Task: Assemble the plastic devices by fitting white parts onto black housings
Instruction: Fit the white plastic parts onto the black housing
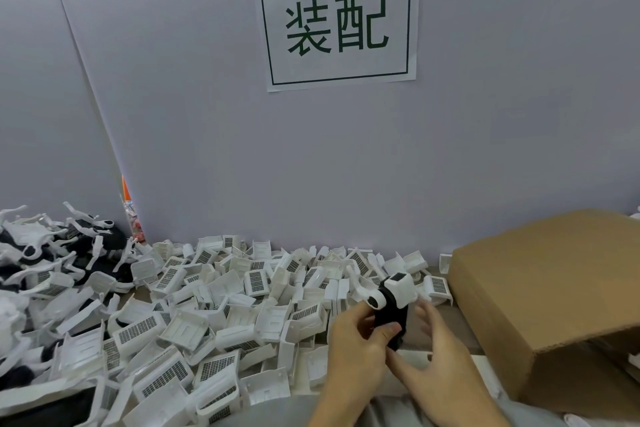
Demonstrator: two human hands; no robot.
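Both hands meet low in the scene, right of centre, with the forearms reaching in from the near edge; the left hand [356,340] has its fingers curled round the black housing [391,319], thumb pressed on its near face, holding it upright above the table; a white part [401,288] sits on top of the housing, with a round white piece projecting at its left; the right hand [436,367] is just beside the housing on its right, fingers spread and nearly straight, blurred, gripping nothing; whether its fingertips touch the housing I cannot tell. A heap of loose white parts [194,319] covers the table to the left and far side of the hands; a pile of assembled black-and-white devices [52,250] lies at far left; a cardboard box [554,291] stands at right; a paper sign [339,21] hangs on the grey wall [485,132] beyond.
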